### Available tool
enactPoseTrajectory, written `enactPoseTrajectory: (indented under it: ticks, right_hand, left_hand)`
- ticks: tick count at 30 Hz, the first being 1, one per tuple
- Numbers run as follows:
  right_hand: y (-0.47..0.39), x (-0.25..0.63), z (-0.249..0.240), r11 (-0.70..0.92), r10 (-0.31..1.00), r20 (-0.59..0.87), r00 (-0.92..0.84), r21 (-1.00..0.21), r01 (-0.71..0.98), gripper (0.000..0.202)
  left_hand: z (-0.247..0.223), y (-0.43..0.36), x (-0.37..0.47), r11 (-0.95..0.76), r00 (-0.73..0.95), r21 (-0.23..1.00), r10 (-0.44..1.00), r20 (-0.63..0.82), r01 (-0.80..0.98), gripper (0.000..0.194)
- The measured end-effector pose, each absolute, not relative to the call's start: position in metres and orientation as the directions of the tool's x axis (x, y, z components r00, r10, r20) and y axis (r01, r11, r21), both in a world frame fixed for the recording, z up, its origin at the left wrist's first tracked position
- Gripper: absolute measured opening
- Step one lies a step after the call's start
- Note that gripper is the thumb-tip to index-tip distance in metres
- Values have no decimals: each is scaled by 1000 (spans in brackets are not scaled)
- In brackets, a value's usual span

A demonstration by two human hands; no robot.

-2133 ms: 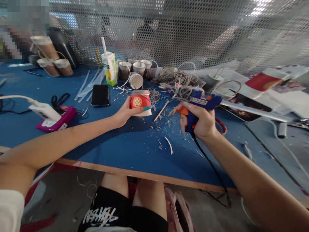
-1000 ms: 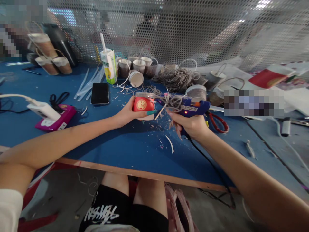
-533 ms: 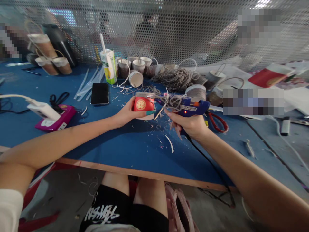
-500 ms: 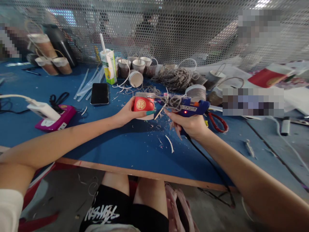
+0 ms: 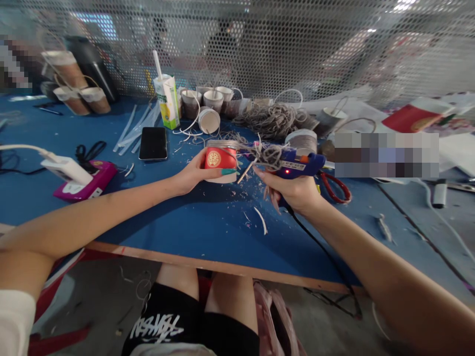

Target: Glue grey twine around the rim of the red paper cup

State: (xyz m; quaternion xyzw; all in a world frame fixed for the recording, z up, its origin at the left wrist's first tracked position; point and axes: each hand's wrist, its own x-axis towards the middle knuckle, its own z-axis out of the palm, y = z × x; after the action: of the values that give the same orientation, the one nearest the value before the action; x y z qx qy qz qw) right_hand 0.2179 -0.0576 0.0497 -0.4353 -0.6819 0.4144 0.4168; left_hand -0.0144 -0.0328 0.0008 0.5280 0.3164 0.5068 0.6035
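A small red paper cup (image 5: 218,157) with a gold emblem is gripped in my left hand (image 5: 195,172), its thumb across the front. Grey cord circles the cup's upper edge. My right hand (image 5: 293,190) is wrapped round a blue glue gun (image 5: 297,169) with a glowing red light. The gun's front end points left at the cup's right side. Tangled grey cord (image 5: 270,156) lies over the front of the gun, and a thin wooden stick (image 5: 245,171) shows just below it. Whether the nozzle touches the cup is hidden by the cord.
Behind my hands are a drink carton (image 5: 167,103), several cord-wrapped cups (image 5: 213,101) and a grey cord heap (image 5: 272,121). A phone (image 5: 153,144) and a purple power strip (image 5: 87,183) lie left. Red-handled pliers (image 5: 336,188) lie right; the gun's black cable crosses the table edge.
The red cup has tilted slightly and shifted a little left in my left hand. My right hand and the glue gun have moved very slightly right.
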Motion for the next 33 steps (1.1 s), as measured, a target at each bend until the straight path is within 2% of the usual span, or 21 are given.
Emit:
enactPoseTrajectory:
  ticks: [4, 9, 14, 29, 33]
  right_hand:
    - [-49, 220, 40, 267, 948, 203, -244, -926, 265, 51]
    - [-47, 221, 34, 238, 959, 179, -221, -929, 283, 49]
    - [-48, 221, 37, 225, 961, 159, -228, -925, 305, 44]
    - [-49, 221, 38, 227, 965, 165, -204, -916, 330, 50]
    - [-49, 220, 39, 220, 965, 154, -210, -914, 341, 51]
  left_hand:
    - [1, -31, -15, -66, 339, 954, 926, 168, -293, 70]
    - [1, -31, -16, -36, 300, 957, 945, 126, -289, 74]
    - [2, -31, -17, -7, 317, 947, 941, 115, -321, 70]
    - [5, -32, -17, -2, 393, 927, 905, 161, -376, 61]
    - [5, -32, -17, 0, 393, 930, 906, 156, -368, 64]
